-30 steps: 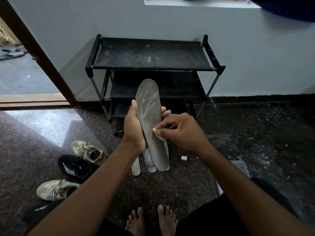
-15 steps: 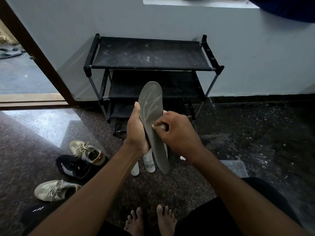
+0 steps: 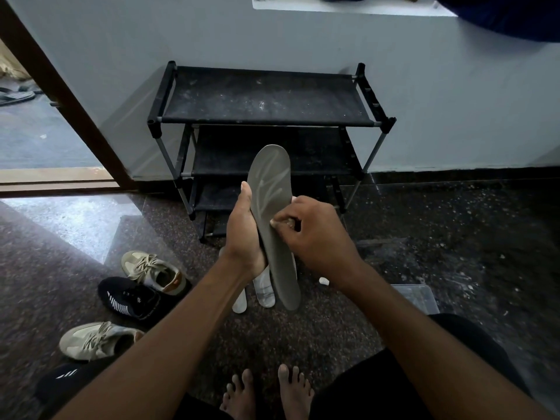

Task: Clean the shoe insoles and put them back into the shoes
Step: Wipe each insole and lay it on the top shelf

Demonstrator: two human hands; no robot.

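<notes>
The left hand (image 3: 245, 237) grips the grey insole (image 3: 269, 189) at mid-length, thumb along its left edge, fingers wrapped behind. The insole stands near upright in the air, toe end up, in front of the shoe rack (image 3: 266, 98). The right hand (image 3: 315, 237) has its fingers curled, pinching a pale wipe (image 3: 280, 221), mostly hidden, against the insole's right edge. Two white insoles (image 3: 265, 291) lie on the floor (image 3: 303, 328) below. Three shoes (image 3: 130, 298) lie to the left.
</notes>
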